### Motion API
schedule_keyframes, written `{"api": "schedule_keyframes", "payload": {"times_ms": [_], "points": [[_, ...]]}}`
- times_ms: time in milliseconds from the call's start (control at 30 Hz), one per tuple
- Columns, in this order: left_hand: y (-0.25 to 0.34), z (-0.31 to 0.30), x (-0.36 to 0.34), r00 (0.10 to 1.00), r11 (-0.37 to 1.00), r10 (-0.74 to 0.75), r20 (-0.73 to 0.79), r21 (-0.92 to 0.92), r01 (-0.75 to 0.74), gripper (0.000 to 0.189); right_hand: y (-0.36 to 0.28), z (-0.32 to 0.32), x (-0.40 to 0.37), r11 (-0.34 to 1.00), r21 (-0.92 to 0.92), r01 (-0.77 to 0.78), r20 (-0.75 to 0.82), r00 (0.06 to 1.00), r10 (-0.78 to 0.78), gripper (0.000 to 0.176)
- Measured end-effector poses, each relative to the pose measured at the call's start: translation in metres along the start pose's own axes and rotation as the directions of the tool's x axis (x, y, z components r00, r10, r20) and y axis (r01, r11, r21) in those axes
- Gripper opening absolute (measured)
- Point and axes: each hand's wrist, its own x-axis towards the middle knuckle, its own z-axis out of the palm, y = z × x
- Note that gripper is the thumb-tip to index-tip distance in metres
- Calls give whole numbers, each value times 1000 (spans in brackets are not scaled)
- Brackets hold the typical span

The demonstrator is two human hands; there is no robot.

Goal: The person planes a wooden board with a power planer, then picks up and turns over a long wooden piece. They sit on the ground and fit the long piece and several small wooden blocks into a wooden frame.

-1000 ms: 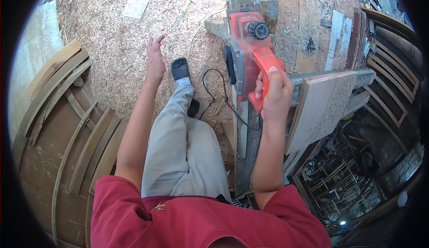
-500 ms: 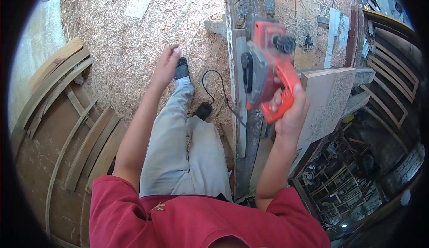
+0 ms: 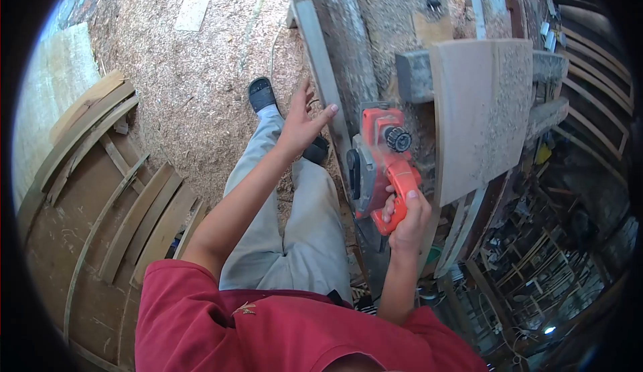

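Observation:
My right hand (image 3: 410, 219) is wrapped round the rear handle of a red electric planer (image 3: 382, 131). The tool has a black front knob and a dark belt cover on its left side, and it overlaps the worn wooden workbench (image 3: 341, 44) in this view. My left hand (image 3: 305, 125) is empty, fingers apart, near the bench's left edge and left of the planer. Just right of the planer, a wide pale board (image 3: 469, 117) sprinkled with shavings lies across the bench supports.
Wood shavings (image 3: 181, 91) cover the floor, with a flat offcut (image 3: 195, 7) on them. Curved wooden pieces (image 3: 140, 218) lean at the left over a brown panel (image 3: 53, 278). More curved slats (image 3: 596, 97) stand at the right, above cluttered scraps. A black plug (image 3: 433, 2) lies on the bench.
The planer has come down and nearer to me in my right hand. My left hand has moved right toward the bench, its fingers spreading. The view has shifted to the right.

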Motion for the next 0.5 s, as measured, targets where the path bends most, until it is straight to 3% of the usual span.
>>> {"api": "schedule_keyframes", "payload": {"times_ms": [67,100,200,267,400,433,500], "points": [[-8,17,-1,994,998,58,-93,29,-56,99,15,-19,-14,999,33,-2,-19,1000,2,42],[-4,20,-1,986,995,83,-146,72,-73,111,22,-28,-20,999,49,-2,-27,1000,4,41],[3,24,17,941,989,140,-308,82,-120,113,39,-58,-39,997,69,-25,-7,1000,25,39],[4,21,36,904,968,227,-363,183,-170,115,48,-75,-48,997,77,-20,13,1000,19,37],[-14,30,61,844,889,435,-313,298,-348,104,66,-100,-60,997,81,-11,41,999,8,34],[-18,31,59,811,799,518,-271,491,-346,94,70,-105,-62,996,87,-4,46,999,0,34],[-27,42,48,814,803,524,-249,463,-375,93,76,-112,-65,995,94,12,56,998,-18,33]]}}
